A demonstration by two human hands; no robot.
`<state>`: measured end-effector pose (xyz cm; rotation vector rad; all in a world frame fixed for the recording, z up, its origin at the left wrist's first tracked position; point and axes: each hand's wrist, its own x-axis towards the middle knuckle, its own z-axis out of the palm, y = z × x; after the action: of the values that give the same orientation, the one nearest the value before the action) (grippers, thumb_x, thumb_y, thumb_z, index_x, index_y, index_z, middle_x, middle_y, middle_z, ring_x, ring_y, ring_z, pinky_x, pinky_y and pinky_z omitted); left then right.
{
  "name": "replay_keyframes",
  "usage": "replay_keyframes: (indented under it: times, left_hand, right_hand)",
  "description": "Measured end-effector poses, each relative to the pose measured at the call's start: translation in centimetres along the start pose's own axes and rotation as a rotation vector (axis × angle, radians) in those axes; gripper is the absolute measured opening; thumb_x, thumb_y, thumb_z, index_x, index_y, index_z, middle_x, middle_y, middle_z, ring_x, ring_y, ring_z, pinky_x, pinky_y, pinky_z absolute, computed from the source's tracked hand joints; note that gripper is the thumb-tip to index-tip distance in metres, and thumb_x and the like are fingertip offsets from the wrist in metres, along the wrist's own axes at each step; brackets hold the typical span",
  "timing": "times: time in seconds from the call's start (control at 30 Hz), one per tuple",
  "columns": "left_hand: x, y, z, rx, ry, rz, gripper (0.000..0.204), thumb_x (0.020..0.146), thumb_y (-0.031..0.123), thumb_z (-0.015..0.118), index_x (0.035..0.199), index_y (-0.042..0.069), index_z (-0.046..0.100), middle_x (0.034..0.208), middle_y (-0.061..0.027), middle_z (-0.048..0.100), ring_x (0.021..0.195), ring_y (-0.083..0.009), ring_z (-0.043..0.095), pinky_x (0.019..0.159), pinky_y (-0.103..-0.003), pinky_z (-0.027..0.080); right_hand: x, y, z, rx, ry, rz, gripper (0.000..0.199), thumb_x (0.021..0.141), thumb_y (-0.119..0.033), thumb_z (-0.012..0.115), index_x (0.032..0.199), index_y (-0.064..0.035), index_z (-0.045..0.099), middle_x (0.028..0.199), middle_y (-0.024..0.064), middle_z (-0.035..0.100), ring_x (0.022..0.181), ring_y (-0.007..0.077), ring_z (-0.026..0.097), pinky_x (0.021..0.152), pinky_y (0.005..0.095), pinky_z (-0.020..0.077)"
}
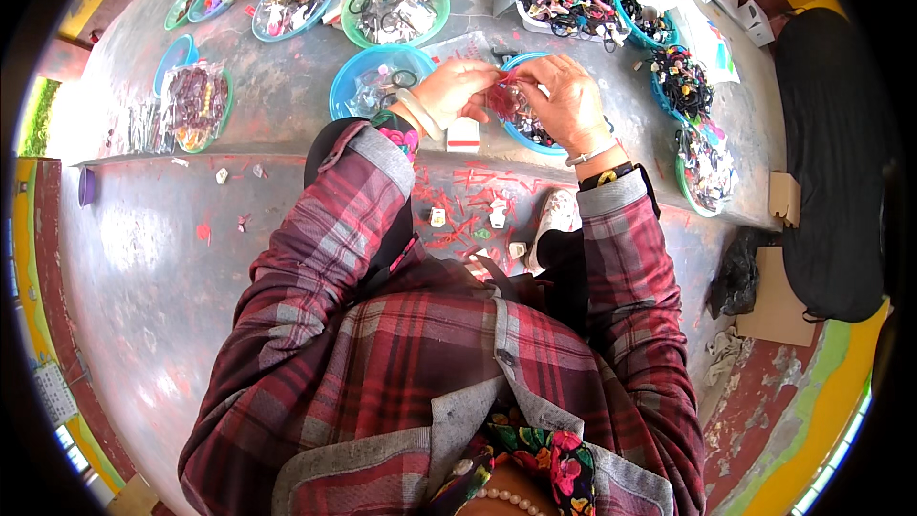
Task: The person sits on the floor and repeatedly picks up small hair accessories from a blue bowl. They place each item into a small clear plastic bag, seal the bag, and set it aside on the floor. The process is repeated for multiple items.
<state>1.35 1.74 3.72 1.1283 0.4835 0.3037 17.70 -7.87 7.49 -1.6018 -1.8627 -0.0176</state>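
My left hand (451, 96) and my right hand (565, 103) meet above the raised ledge, fingers pinched together. Between them is a small red-and-transparent piece (504, 91), which looks like a plastic packet; what it contains is too small to tell. Partly under my right hand sits a blue basket (521, 137) of small mixed items. Left of my left hand stands another blue basket (346, 86) with black hair ties and transparent bags. A small white and red box (463, 136) lies below my hands.
Farther back are a green basket (441, 10), a white basin (523, 14) heaped with dark hair ties, and several more baskets. Bagged beads (198, 100) lie at the left. Red scraps (468, 177) litter the floor by my shoe (557, 213). A black bag (735, 272) and cardboard (776, 306) stand right.
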Motion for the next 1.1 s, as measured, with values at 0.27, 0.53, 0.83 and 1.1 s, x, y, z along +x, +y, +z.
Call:
replay_keyframes:
  times: [0.27, 0.53, 0.83, 1.1]
  left_hand:
    - [0.4, -0.5, 0.0, 0.087, -0.08, -0.075, 0.031, 0.091, 0.024, 0.043, 0.11, 0.001, 0.053, 0.096, -0.0067, 0.062, 0.084, -0.0128, 0.061, 0.058, -0.024, 0.051]
    - [0.6, -1.1, -0.4, -0.031, -0.063, -0.035, 0.029, 0.093, 0.021, 0.042, 0.108, -0.001, 0.053, 0.095, -0.0083, 0.061, 0.084, -0.0159, 0.062, 0.063, -0.027, 0.053]
    - [0.7, -1.2, -0.6, -0.013, -0.1, 0.012, 0.031, 0.093, 0.021, 0.041, 0.111, -0.003, 0.051, 0.098, -0.0104, 0.06, 0.084, -0.0182, 0.062, 0.067, -0.029, 0.054]
    - [0.5, -1.0, -0.1, 0.027, -0.073, 0.015, 0.034, 0.093, 0.023, 0.041, 0.114, -0.003, 0.05, 0.101, -0.0107, 0.059, 0.086, -0.018, 0.061, 0.068, -0.029, 0.053]
  right_hand:
    - [-0.3, 0.2, 0.4, -0.083, 0.0, -0.103, 0.01, 0.071, -0.008, 0.061, 0.08, -0.0096, 0.064, 0.078, 0.0057, 0.061, 0.076, 0.0251, 0.057, 0.07, 0.0348, 0.0443]
    - [-0.4, 0.7, 0.7, -0.034, -0.076, -0.178, 0.016, 0.066, -0.003, 0.056, 0.078, -0.0081, 0.065, 0.096, 0.01, 0.06, 0.092, 0.0286, 0.053, 0.08, 0.0393, 0.0425]
    - [-0.5, 0.5, 0.7, -0.005, -0.157, -0.015, 0.025, 0.061, -0.005, 0.054, 0.08, -0.0122, 0.068, 0.13, 0.0132, 0.042, 0.127, 0.0331, 0.029, 0.098, 0.0435, 0.0328]
    - [-0.8, 1.4, 1.5, -0.036, -0.252, 0.004, 0.023, 0.06, -0.012, 0.059, 0.08, -0.0163, 0.069, 0.132, 0.0137, 0.04, 0.129, 0.033, 0.025, 0.102, 0.0395, 0.0302]
